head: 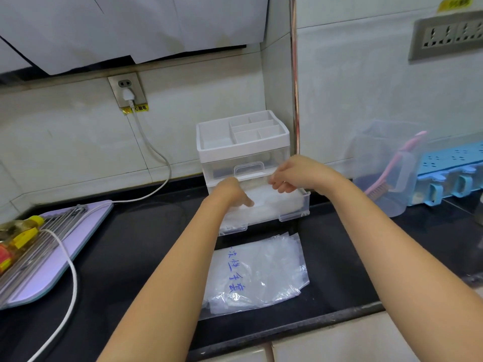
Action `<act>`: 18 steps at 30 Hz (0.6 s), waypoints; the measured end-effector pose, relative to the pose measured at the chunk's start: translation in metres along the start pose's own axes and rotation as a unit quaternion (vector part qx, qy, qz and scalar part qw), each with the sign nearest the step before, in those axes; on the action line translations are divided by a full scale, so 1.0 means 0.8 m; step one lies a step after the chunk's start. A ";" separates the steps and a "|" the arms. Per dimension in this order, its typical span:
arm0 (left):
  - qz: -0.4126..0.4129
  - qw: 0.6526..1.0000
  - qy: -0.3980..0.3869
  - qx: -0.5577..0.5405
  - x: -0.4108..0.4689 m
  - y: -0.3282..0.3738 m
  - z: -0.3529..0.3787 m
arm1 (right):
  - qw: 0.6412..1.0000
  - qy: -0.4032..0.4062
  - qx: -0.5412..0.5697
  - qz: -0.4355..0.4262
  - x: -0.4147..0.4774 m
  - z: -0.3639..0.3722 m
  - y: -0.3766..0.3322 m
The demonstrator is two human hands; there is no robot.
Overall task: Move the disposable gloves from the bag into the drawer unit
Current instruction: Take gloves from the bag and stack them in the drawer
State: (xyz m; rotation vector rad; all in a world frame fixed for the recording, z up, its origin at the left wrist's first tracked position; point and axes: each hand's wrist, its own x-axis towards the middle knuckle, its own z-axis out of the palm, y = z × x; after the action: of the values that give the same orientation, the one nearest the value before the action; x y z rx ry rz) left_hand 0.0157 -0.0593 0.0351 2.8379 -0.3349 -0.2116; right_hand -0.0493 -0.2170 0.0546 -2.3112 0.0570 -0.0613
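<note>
L hand [231,193] is pressing flat fingers on disposable gloves [277,202] in open lower drawer [294,216] of drawer unit [243,150], R hand [294,177] fingers curling over them, hold unclear; loose edges risking jam at closing.

One left hand [232,192] and one right hand [292,176], one drawer unit [243,152] with two drawers [292,212], one plastic bag [256,273], one clear jug [371,152], one pink brush [392,163], one purple tray [86,226].

Black countertop [136,270]; clear bag [261,270], near, lettered in blue; drawer unit [243,150] white on top, clear below; lilac tray [86,231] at left; pale blue rack [449,158] and pink brush [394,163] at right; white cable [74,283].
</note>
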 end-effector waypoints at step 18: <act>0.180 0.955 0.091 -0.217 -0.136 0.002 0.134 | 0.981 0.101 0.091 0.138 -0.106 0.102 0.115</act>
State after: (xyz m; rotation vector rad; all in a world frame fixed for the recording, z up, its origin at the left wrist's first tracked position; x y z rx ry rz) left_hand -0.1079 -0.0606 -0.0541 2.2923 -0.6654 0.0489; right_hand -0.1306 -0.2136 -0.0703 -2.0864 0.4554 -0.1530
